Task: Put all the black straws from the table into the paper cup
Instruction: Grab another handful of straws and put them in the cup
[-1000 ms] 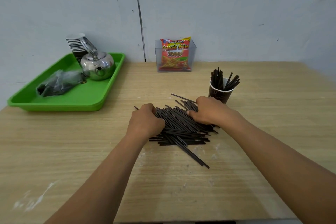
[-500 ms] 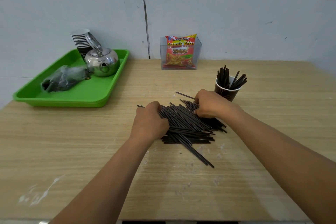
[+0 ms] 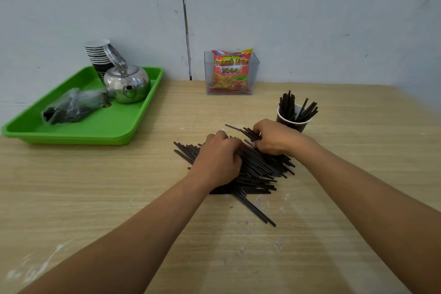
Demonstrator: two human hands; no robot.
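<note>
I note that my left hand has slid inward over the straw pile toward my right hand, both sets of fingers curled narrow, gathering a bundle beside the partly filled paper cup.

Both hands curled, palms down, close together.

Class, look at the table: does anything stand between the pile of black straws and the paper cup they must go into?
Nothing visible does. The paper cup stands just behind the straw pile, with only the right hand between them. The snack packet and green tray sit well away from that path.
</note>
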